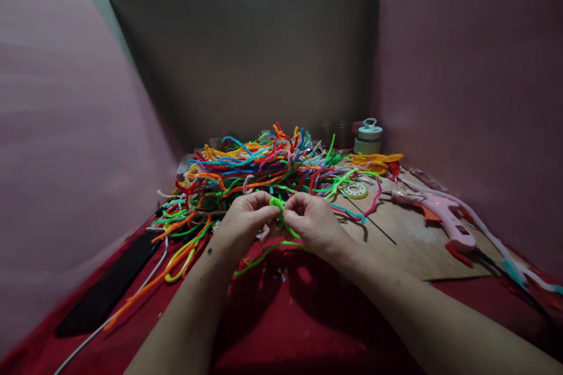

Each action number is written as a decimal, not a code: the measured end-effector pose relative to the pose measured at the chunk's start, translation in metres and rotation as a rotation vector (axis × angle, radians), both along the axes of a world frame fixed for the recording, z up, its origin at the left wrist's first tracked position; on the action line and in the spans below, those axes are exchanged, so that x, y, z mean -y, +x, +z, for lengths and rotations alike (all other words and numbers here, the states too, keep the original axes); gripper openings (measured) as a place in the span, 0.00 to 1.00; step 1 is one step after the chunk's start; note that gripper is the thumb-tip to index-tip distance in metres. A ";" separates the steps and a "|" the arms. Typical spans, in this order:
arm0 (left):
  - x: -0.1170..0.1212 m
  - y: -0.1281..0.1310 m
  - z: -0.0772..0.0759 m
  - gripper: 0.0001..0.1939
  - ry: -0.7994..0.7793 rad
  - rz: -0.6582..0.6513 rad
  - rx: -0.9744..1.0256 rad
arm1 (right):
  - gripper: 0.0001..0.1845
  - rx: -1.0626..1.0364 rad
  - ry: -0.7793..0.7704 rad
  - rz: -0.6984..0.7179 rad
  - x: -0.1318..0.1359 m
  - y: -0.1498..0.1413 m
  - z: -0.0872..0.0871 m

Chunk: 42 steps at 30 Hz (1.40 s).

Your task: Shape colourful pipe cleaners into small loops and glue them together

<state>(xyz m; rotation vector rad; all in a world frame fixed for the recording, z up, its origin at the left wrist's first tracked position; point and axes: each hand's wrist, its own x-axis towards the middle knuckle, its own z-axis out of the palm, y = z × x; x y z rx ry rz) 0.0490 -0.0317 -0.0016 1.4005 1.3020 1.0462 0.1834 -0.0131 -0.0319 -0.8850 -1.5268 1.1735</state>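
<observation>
My left hand (243, 220) and my right hand (313, 221) meet in front of me, fingertips pinched together on a bright green pipe cleaner (278, 206). Its loose end curves down and left over the red cloth (281, 316). Just behind my hands lies a big tangled heap of pipe cleaners (259, 167) in orange, blue, red, green and yellow.
A pink glue gun (444, 217) lies on the wooden board (404, 234) at the right, its cord running off right. A tape roll (355, 190) and a small white jar (368, 136) sit behind. Yellow pipe cleaners (373, 160) lie near the jar. Pink walls close in both sides.
</observation>
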 end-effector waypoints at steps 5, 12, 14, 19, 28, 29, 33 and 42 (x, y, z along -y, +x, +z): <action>0.000 0.004 0.000 0.04 0.013 -0.020 -0.039 | 0.06 -0.032 -0.211 0.082 0.001 0.002 0.011; 0.000 0.006 0.001 0.03 0.043 0.047 -0.125 | 0.05 0.113 -0.028 -0.024 -0.003 0.003 0.003; 0.001 0.006 0.002 0.03 0.041 0.067 -0.127 | 0.04 0.127 -0.007 -0.046 -0.003 0.002 0.000; 0.000 0.003 0.001 0.04 0.039 0.048 -0.082 | 0.04 -0.001 -0.178 0.063 -0.003 -0.001 -0.001; 0.001 0.004 0.000 0.07 0.000 0.012 0.012 | 0.06 -0.066 -0.357 0.141 0.000 0.000 0.004; 0.000 0.004 -0.001 0.07 -0.005 0.010 0.023 | 0.06 -0.081 -0.384 0.158 0.000 0.001 0.005; -0.004 -0.001 -0.006 0.08 -0.021 -0.022 0.099 | 0.05 -0.131 -0.398 0.215 0.001 0.002 0.004; -0.007 -0.004 -0.008 0.11 0.008 0.022 0.075 | 0.05 -0.155 -0.303 0.205 0.000 0.002 0.000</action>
